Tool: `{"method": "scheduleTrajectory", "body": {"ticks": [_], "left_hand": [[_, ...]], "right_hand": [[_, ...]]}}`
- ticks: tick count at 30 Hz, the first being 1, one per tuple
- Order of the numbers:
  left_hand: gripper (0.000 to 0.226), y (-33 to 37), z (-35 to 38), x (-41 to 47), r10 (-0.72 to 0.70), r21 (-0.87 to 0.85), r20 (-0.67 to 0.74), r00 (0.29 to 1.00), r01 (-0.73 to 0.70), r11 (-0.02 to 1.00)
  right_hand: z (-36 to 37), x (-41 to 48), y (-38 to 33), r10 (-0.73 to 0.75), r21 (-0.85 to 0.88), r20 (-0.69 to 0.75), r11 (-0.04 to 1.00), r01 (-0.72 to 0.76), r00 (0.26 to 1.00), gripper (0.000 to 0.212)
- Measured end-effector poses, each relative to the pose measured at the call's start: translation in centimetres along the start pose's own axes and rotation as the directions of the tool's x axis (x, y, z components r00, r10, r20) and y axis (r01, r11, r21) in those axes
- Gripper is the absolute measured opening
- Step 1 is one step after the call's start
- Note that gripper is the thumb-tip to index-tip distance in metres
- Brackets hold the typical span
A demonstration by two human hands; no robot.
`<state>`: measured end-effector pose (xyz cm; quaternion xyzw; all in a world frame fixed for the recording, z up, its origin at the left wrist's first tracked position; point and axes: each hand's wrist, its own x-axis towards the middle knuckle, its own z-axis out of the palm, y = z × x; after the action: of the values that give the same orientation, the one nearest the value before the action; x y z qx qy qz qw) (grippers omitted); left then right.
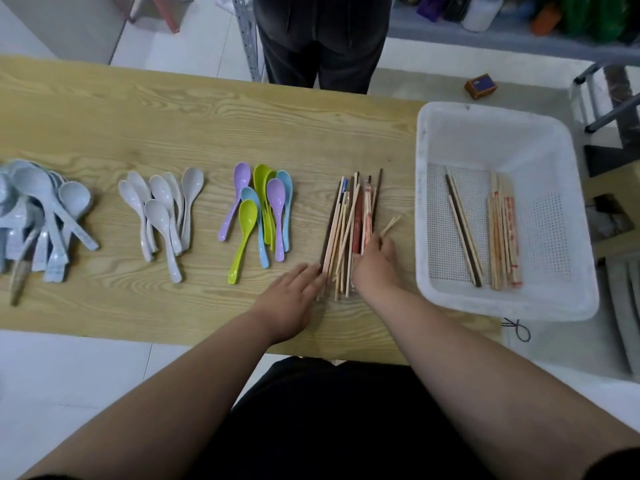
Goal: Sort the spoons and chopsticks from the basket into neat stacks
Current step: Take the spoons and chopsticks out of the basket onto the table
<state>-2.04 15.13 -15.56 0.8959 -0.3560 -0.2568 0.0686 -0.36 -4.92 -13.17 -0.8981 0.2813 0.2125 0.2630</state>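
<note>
The scene is lit evenly by soft, diffuse light from overhead. No hard shadows are cast; only faint ones are seen beneath the coloured spoons (263, 216). The white basket (421, 202) is rendered very bright, nearly washed out along its rim. The edges of the table (138, 116) are bowed by wide-angle distortion. The far shelves (519, 34) are softened and slightly blurred.

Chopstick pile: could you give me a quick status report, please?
Flat left hand against chopstick pile. The right hand pinches light chopsticks beside it. Unsorted chopsticks lie in white basket. Nothing blocking.
</note>
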Motion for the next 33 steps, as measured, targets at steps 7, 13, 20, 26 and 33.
{"method": "scheduleTrajectory", "body": {"ticks": [7,13,20,26,33], "left_hand": [[0.083,1.2,-1.5,1.0,0.0,0.06,0.084,0.996,-0.005,0.998],[0.075,1.3,-2.5,2.2,0.033,-0.054,-0.056,0.998,-0.036,0.998],[0.052,5.5,-6.1,6.0,0.037,-0.172,-0.415,0.909,-0.118,0.978],[0.05,13.4,-10.2,10.8,0.16,-0.173,-0.615,0.772,-0.33,0.928],[0.057,17.5,-7.8,13.7,0.146,0.023,-0.381,0.913,-0.148,0.989]], "right_hand": [[-0.8,-1.0,0.3,-0.083,-0.037,0.094,0.996,0.087,0.992,0.067],[-4.5,-3.7,1.3,-0.469,-0.068,0.058,0.879,0.472,0.881,0.054],[-12.7,-4.9,6.1,-0.537,-0.04,-0.252,0.837,0.546,0.805,0.033],[-16.0,1.0,14.0,-0.086,-0.147,-0.16,0.987,0.062,0.983,0.048],[-16.9,5.6,17.8,0.167,-0.278,-0.013,0.946,-0.164,0.986,0.072]]}}
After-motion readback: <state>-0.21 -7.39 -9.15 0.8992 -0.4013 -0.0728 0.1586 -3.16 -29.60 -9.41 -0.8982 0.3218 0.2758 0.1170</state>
